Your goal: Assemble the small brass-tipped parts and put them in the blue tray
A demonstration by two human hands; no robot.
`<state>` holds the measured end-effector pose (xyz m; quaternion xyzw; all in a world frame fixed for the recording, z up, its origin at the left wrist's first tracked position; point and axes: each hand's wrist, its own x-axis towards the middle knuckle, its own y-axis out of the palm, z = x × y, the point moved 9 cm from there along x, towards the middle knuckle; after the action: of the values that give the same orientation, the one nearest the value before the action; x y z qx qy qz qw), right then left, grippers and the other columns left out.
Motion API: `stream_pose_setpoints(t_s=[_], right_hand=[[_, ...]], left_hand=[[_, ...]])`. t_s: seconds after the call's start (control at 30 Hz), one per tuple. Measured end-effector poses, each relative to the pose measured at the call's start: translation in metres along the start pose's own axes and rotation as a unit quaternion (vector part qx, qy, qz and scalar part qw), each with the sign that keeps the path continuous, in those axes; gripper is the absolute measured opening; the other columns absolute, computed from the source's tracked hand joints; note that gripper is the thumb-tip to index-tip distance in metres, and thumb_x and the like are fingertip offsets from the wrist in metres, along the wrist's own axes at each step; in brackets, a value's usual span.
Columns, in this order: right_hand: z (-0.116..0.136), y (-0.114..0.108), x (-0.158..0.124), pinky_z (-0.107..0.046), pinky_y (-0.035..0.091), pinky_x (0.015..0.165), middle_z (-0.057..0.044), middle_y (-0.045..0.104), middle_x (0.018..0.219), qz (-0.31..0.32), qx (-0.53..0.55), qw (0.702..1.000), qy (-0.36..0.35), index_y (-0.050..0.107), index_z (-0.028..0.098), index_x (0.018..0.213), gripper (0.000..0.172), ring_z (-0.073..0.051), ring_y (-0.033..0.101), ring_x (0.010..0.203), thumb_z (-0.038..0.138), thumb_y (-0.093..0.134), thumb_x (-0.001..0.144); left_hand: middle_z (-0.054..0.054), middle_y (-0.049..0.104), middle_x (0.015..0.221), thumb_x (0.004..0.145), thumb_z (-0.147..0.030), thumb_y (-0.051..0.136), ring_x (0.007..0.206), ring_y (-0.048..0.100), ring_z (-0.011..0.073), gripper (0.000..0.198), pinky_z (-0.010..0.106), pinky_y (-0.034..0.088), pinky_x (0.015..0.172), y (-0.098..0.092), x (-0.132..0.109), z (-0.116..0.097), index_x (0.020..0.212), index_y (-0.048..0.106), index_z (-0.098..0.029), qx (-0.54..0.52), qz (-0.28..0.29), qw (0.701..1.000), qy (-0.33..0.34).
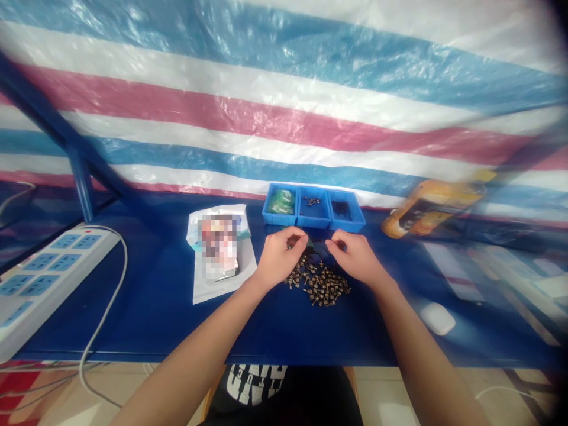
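Note:
A heap of small dark and brass-coloured parts [322, 283] lies on the blue table [151, 307] between my hands. My left hand [279, 255] rests at the heap's left edge with its fingers curled in a pinch. My right hand [357, 254] sits at the heap's upper right, fingers also pinched together. What each pinch holds is too small to make out. Just behind the hands stands a row of three blue bins [313, 208]: green pieces in the left one, small dark parts in the middle and right ones.
A white bag with a blurred phone-like object [219, 248] lies left of the hands. A white power strip [42, 275] with its cable lies at far left. An orange bottle [428, 210] lies at right, a white oval object [438, 318] near the front. Striped tarp hangs behind.

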<state>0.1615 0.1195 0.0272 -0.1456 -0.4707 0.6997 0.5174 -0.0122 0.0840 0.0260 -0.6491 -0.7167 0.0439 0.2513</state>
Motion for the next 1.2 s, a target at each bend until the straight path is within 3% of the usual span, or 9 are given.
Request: stream_pose_setpoints(t_s=[0.5, 0.7, 0.93, 1.2], right_hand=[[0.002, -0.004, -0.001, -0.026, 0.036, 0.059, 0.002, 0.054, 0.058, -0.025, 0.021, 0.999, -0.009, 0.053, 0.020, 0.064, 0.032, -0.013, 0.048, 0.057, 0.037, 0.055, 0.091], [0.004, -0.005, -0.001, -0.026, 0.041, 0.065, 0.000, 0.061, 0.070, -0.039, 0.126, 0.991, -0.006, 0.060, 0.020, 0.076, 0.023, -0.015, 0.055, 0.066, 0.036, 0.057, 0.092], [0.013, 0.005, -0.001, -0.029, 0.045, 0.072, -0.001, 0.064, 0.079, 0.003, 0.235, 0.972, -0.006, 0.063, 0.020, 0.085, 0.019, -0.016, 0.058, 0.075, 0.037, 0.057, 0.093], [0.016, 0.016, -0.001, -0.030, 0.046, 0.072, -0.002, 0.063, 0.081, 0.042, 0.310, 0.950, 0.011, 0.064, 0.020, 0.089, 0.019, -0.016, 0.058, 0.076, 0.038, 0.059, 0.093]], left_hand=[[-0.002, 0.070, 0.080, 0.092, -0.032, 0.056, 0.072, 0.063, 0.0134, 0.018, 0.024, 0.046, 0.067, 0.001, 0.000, 0.002, 0.086, 0.069, -0.021, 0.002, 0.004, 1.000, -0.003], [-0.001, 0.072, 0.085, 0.091, -0.032, 0.058, 0.075, 0.065, 0.0137, 0.015, 0.024, 0.047, 0.069, 0.003, 0.001, 0.002, 0.091, 0.070, -0.022, -0.004, 0.014, 1.000, 0.007], [-0.001, 0.073, 0.092, 0.085, -0.030, 0.067, 0.071, 0.063, 0.0117, 0.022, 0.023, 0.050, 0.068, 0.015, -0.002, -0.002, 0.106, 0.069, -0.022, -0.025, 0.066, 0.997, 0.032], [0.000, 0.073, 0.090, 0.087, -0.032, 0.066, 0.071, 0.064, 0.0118, 0.013, 0.023, 0.049, 0.065, 0.013, -0.002, -0.006, 0.093, 0.071, -0.020, -0.035, 0.065, 0.996, 0.040]])
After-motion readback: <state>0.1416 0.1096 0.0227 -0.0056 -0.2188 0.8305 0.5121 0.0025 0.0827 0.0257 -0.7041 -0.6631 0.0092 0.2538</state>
